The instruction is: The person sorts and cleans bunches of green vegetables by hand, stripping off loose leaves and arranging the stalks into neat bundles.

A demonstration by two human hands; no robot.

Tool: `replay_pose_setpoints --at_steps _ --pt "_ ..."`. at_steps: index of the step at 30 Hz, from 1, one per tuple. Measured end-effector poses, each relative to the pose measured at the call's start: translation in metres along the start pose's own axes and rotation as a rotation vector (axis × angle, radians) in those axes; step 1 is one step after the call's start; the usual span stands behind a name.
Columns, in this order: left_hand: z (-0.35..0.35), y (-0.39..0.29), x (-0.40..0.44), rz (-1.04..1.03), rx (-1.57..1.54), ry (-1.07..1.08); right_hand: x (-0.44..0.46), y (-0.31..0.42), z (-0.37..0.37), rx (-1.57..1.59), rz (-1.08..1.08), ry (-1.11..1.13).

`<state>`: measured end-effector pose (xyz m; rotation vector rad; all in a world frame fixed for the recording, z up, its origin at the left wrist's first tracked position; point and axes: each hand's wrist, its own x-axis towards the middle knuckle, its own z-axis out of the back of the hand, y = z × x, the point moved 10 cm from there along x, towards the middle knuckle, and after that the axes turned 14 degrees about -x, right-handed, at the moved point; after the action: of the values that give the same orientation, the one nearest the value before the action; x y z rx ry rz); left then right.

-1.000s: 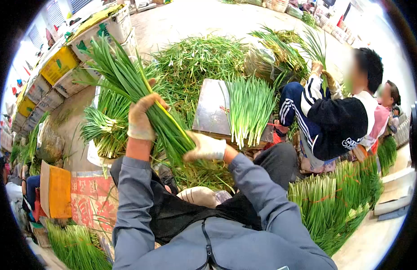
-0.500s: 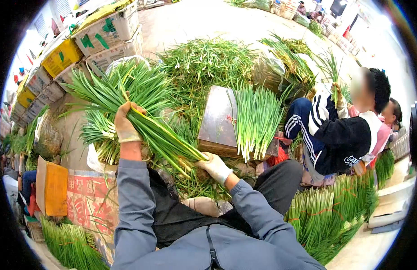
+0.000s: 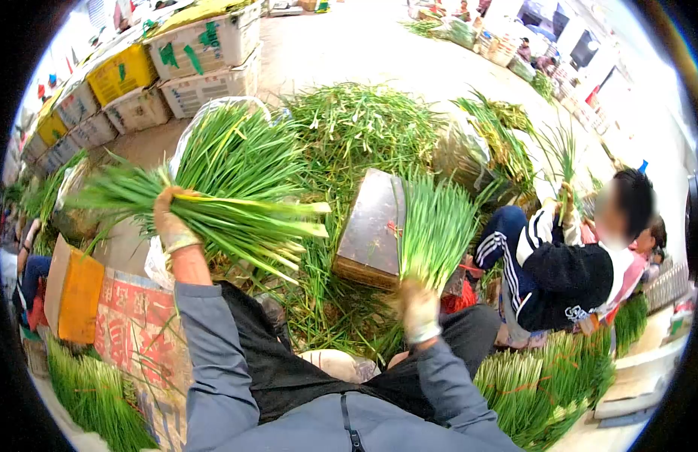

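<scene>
My left hand (image 3: 174,218), gloved, is closed round a bunch of long green stalks (image 3: 243,222), its leaves pointing left and pale ends right. My right hand (image 3: 419,310), gloved and blurred by motion, is at the pale lower ends of a second bunch (image 3: 438,226); its fingers are too smeared to read. That bunch lies fanned over the right part of a dark-topped block (image 3: 370,226), with a small red tie at its left edge. Behind my left hand a heap of green stalks (image 3: 240,151) fills a white-rimmed basket.
A large pile of loose stalks (image 3: 364,120) lies ahead. At the right a person in a black and white jacket (image 3: 567,271) sits holding stalks. Tied bunches (image 3: 530,377) stand at the lower right. Stacked white crates (image 3: 210,45) and an orange box (image 3: 79,294) are at the left.
My left hand has swung the bunch lower and further left, turning it nearly level. My right hand has left that bunch and moved right to the one on the block.
</scene>
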<state>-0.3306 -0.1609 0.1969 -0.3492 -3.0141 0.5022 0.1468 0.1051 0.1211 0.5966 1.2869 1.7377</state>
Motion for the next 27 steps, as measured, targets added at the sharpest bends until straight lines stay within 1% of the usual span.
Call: replay_pose_setpoints --at_steps 1,2,3,4,5,6,7,8,9,10,11,12,13,15,17,19,20,21,23,24,25,26,27 --pt "0.002 0.003 -0.008 -0.016 0.067 -0.043 0.016 0.051 0.021 0.203 0.116 -0.164" --pt "0.004 0.014 -0.006 0.027 0.139 0.002 0.033 0.105 0.038 0.412 0.265 -0.248" --pt "0.010 0.027 -0.003 0.066 0.151 -0.012 0.048 0.162 0.045 0.531 0.362 -0.223" --pt "0.003 0.041 -0.003 0.109 0.091 0.018 0.082 0.204 0.042 0.760 0.602 -0.072" --pt "-0.002 0.054 -0.005 0.156 0.032 0.042 0.140 0.208 0.046 0.913 0.553 -0.224" --pt "0.004 0.062 -0.002 0.173 0.020 0.006 0.192 0.225 0.037 0.731 0.521 -0.258" --pt "0.013 0.070 -0.001 0.193 0.005 -0.032 0.241 0.239 0.019 0.061 0.437 -0.289" --pt "0.020 0.072 0.002 0.211 0.013 -0.069 0.257 0.266 -0.006 -0.834 0.354 -0.304" --pt "0.022 0.071 0.007 0.207 0.003 -0.067 0.253 0.277 -0.021 -1.079 0.422 -0.297" --pt "0.026 0.070 0.013 0.199 -0.031 -0.085 0.237 0.279 -0.032 -1.067 0.560 -0.270" --pt "0.037 0.068 0.012 0.184 -0.068 -0.119 0.200 0.280 -0.053 -1.061 0.702 -0.224" --pt "0.026 0.064 0.006 0.185 -0.080 -0.044 0.179 0.262 -0.074 -0.881 0.700 0.010" --pt "0.029 0.064 0.007 0.207 -0.076 -0.082 0.157 0.242 -0.093 -0.683 0.674 0.229" --pt "0.022 0.057 0.004 0.185 -0.002 -0.098 0.106 0.211 -0.116 -0.514 0.767 0.298" --pt "0.021 0.059 0.003 0.216 -0.026 -0.081 0.070 0.203 -0.129 -0.557 0.934 0.259" --pt "0.015 0.062 -0.003 0.237 -0.041 -0.054 0.075 0.177 -0.140 -0.564 0.729 0.294" --pt "0.013 0.066 -0.007 0.277 -0.074 -0.052 0.070 0.175 -0.142 -0.573 0.726 0.295" --pt "0.007 0.069 -0.010 0.292 -0.067 0.001 0.065 0.175 -0.145 -0.550 0.798 0.275" --pt "0.006 0.079 -0.017 0.343 -0.123 -0.002 0.050 0.180 -0.148 -0.475 0.845 0.188" --pt "0.005 0.082 -0.019 0.353 -0.110 0.018 0.045 0.183 -0.152 -0.547 0.854 0.164" --pt "0.003 0.087 -0.021 0.365 -0.096 0.038 0.042 0.184 -0.158 -0.545 0.853 0.165" --pt "0.002 0.093 -0.028 0.412 -0.084 0.036 0.044 0.184 -0.163 -0.584 0.799 0.142" --pt "-0.002 0.095 -0.032 0.412 -0.082 0.043 0.049 0.184 -0.163 -0.620 0.747 0.115"
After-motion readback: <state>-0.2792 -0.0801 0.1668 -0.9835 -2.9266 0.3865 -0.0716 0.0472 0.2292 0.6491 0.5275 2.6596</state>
